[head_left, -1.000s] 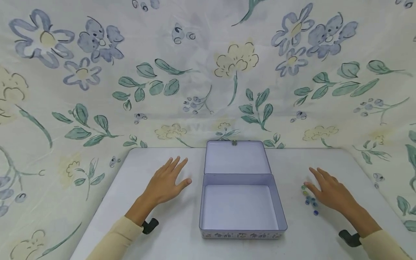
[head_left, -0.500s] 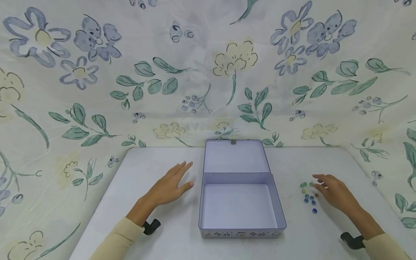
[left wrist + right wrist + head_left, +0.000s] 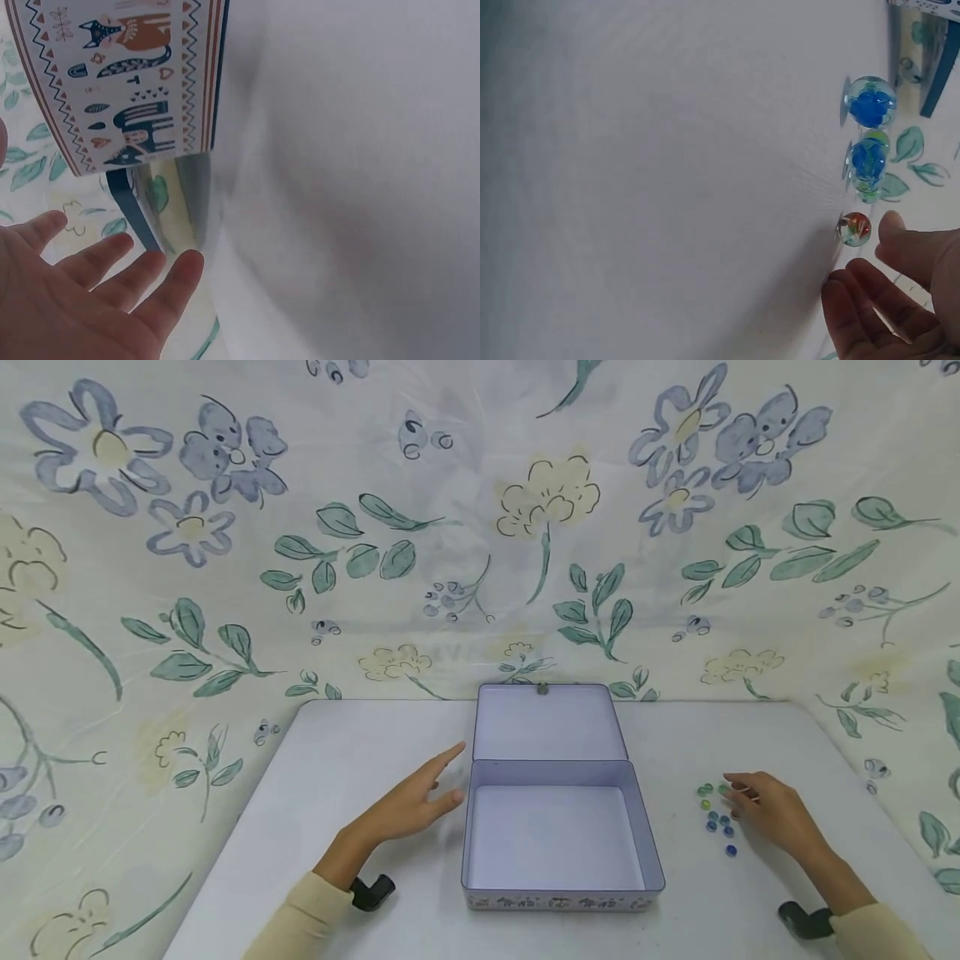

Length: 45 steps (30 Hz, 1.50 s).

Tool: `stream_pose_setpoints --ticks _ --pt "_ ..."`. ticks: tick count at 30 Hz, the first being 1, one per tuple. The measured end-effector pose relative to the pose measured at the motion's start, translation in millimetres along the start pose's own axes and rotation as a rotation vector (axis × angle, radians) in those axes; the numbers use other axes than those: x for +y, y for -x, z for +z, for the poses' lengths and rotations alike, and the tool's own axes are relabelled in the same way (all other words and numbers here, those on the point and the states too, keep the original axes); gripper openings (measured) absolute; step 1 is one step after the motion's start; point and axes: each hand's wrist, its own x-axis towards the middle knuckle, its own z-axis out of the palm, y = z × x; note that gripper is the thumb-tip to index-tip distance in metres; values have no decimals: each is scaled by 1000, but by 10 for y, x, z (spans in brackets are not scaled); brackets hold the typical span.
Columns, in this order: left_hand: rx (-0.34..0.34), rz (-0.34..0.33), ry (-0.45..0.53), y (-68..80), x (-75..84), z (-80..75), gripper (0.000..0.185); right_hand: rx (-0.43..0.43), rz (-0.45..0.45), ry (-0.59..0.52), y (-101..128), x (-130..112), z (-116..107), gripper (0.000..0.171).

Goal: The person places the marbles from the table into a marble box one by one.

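Cream sleeves lead both arms onto the white desk (image 3: 360, 735), which stands before a flower-printed cloth backdrop (image 3: 225, 527). On the left, the left hand (image 3: 416, 802) hovers just beside the left wall of the open pale lilac metal tin (image 3: 562, 893), fingers straight and spread, holding nothing; in the left wrist view its fingertips (image 3: 184, 270) lie close to the tin's patterned outer side without clearly touching it. The tin sits in the middle between the hands, its lid raised at the back and its inside bare. To its right, well apart from its wall, lies a small cluster of blue and green glass marbles (image 3: 716, 818), strung roughly front to back. The right hand (image 3: 772, 814) is far the nearer to them: its loosely curled fingertips (image 3: 896, 232) reach the cluster's far right edge, just beside an orange-flecked clear marble (image 3: 854, 228). Whether they already pinch a marble I cannot tell.
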Motion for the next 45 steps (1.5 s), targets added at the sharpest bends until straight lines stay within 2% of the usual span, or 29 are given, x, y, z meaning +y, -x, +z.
stream_pose_setpoints --ticks 9,14,21,26,34,42,45 --pt "1 43 96 -10 -14 132 73 -4 5 -33 -30 45 18 35" --pt "22 36 136 1 -3 196 70 -17 -9 -66 -58 85 36 34" --pt "-10 4 197 73 3 323 68 -75 32 -70 -1 152 148 33" --pt "-18 10 240 80 11 387 67 -62 22 -79 16 178 178 32" --pt "-20 -25 335 110 9 427 68 -6 -27 -61 -110 140 137 29" --pt "-55 33 434 95 -8 428 79 7 -24 -73 -166 159 127 23" --pt "-60 35 452 85 -8 433 81 13 -31 -71 -188 161 109 22"
